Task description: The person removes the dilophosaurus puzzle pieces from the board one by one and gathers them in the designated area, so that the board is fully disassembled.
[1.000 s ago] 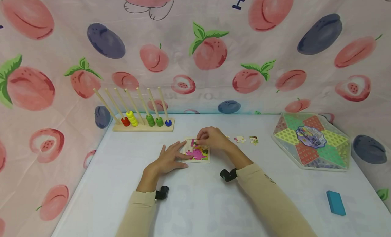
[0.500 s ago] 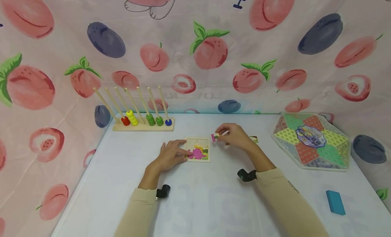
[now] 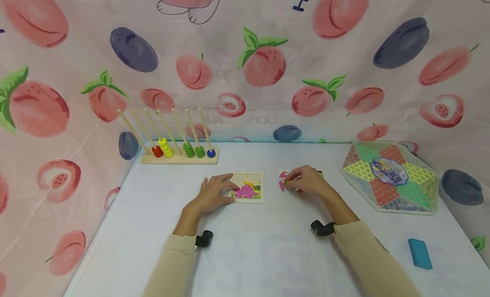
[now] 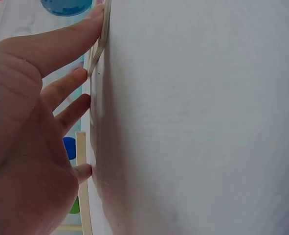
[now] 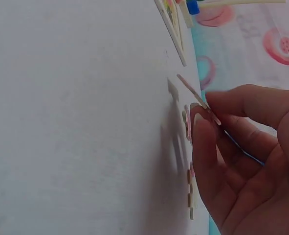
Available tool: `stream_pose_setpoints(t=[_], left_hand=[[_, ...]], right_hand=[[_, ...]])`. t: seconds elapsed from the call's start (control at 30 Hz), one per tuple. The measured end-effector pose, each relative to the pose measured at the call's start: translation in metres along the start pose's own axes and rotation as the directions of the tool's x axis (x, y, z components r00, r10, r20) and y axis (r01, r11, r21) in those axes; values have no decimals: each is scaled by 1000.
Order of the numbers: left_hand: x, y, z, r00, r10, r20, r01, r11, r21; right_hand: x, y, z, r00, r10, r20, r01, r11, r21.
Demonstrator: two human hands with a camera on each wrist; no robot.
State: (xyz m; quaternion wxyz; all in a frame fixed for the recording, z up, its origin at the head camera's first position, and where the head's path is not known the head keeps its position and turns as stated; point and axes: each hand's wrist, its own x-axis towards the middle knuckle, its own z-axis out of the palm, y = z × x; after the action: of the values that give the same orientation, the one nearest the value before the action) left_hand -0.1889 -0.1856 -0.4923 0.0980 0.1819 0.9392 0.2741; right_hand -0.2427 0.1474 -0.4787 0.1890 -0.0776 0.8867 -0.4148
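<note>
- Pinching a puzzle piece (image 3: 283, 181) in your right hand (image 3: 306, 181), grip narrow, above the desk (image 3: 268, 246).
- Pressing your left hand (image 3: 212, 197), fingers straight, on the puzzle board (image 3: 250, 190).

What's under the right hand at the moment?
The right hand pinches a pink puzzle piece, tilted above the table. More loose pieces lie flat beneath the fingers. How many the hand covers cannot be seen.

Left of right hand (image 3: 306, 181): bare table (image 3: 268, 246) up to puzzle board (image 3: 248, 187).
Right of it: checkers box (image 3: 388, 175) blocks.
Behind: loose pieces (image 5: 190, 188).
</note>
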Motion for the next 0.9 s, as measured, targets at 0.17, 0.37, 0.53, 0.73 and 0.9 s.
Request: stream_pose_setpoints(t=[0.17, 0.37, 0.53, 0.73, 0.9], left_hand=[[-1, 0, 0, 1000, 3, 8, -3, 1000, -15], [-2, -1, 0, 1000, 12, 2, -12, 1000, -29], [-3, 0, 0, 1000, 2, 9, -2, 1000, -26], [-2, 2, -1, 1000, -14, 15, 15, 999, -29], [-1, 1, 1, 1000, -17, 18, 18, 1000, -21]], right_hand=[[-3, 6, 4, 1000, 5, 24, -5, 1000, -6], [-6, 7, 10, 1000, 2, 1, -2, 1000, -30], [-6, 5, 14, 999, 25, -30, -27, 997, -71], [-7, 3, 15, 998, 42, -43, -45, 996, -77], [-6, 5, 15, 998, 35, -45, -39, 996, -79]])
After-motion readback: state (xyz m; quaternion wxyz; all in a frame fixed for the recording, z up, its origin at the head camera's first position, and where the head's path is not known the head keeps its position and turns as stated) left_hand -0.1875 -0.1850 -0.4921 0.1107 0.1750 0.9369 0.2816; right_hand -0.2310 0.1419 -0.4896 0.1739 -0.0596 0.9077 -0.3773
